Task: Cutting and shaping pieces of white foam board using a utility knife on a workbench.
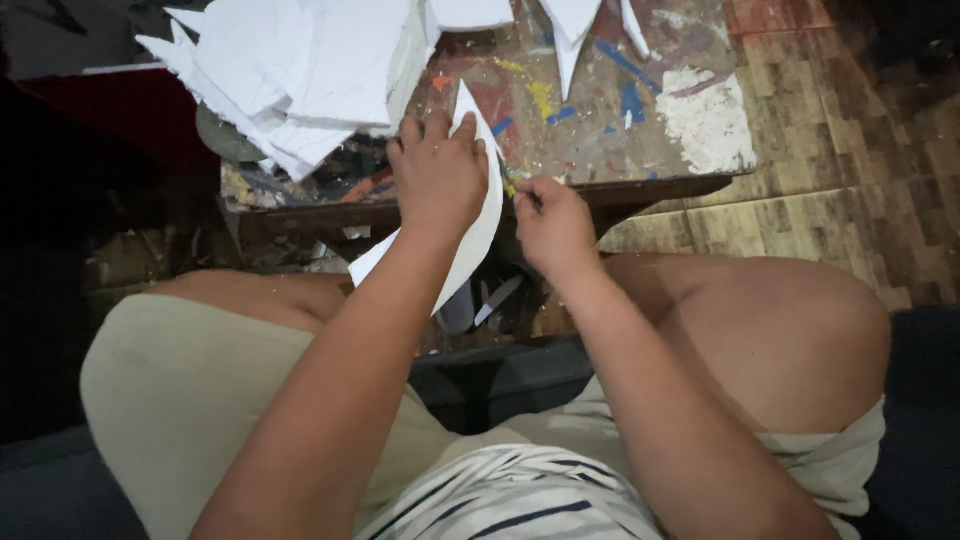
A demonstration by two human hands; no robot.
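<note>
My left hand (437, 172) presses down on a curved white sheet piece (478, 232) that lies over the near edge of a paint-stained wooden table (610, 120). My right hand (550, 222) is closed around a small thin tool with a yellowish part (510, 186), its tip touching the sheet's right edge. The tool is mostly hidden by my fingers, so its kind is unclear. The sheet's lower end hangs down past the table edge toward my knees.
A heap of white cut sheet pieces (295, 70) covers the table's far left, with pointed white scraps (575, 30) at the back. Wood-pattern floor (830, 190) lies to the right. My bent knees flank the gap below the table, where scraps lie.
</note>
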